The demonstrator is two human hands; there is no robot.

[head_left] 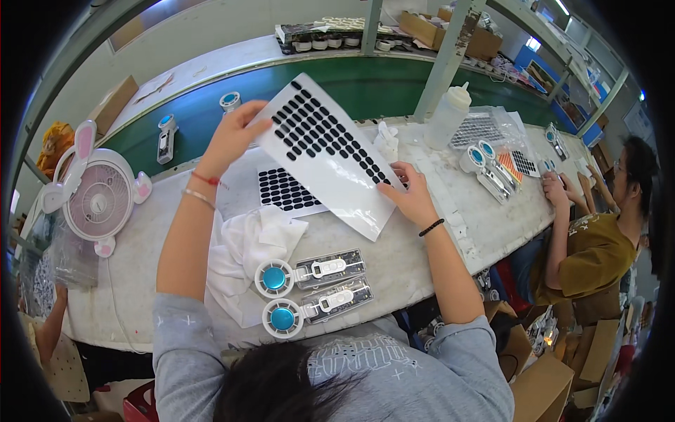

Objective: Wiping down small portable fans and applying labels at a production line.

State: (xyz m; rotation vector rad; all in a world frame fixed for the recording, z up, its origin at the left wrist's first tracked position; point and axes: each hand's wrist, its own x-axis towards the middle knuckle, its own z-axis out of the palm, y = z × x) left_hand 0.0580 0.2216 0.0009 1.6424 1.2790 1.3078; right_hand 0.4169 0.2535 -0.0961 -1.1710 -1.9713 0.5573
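My left hand (233,138) grips the upper left edge of a glossy white sticker sheet (330,184) between thumb and fingers. My right hand (412,194) pinches the sheet's right edge, so it hangs tilted above the table. Rows of black oval stickers cover its upper part; the lower part is bare white. Partly hidden under it, a second sheet of black ovals (281,191) lies on the table. A crumpled white cloth (256,243) rests by my left forearm. Nearer me, two clear handheld fans with blue hubs (275,278) (283,318) lie side by side.
A pink-and-white rabbit-eared fan (98,197) stands at the left. Beyond the table runs a green conveyor belt (200,123) carrying handheld fans (166,137). A squeeze bottle (448,118) stands near a metal post (450,60). At the right sits a co-worker (587,243) near more fans (496,172).
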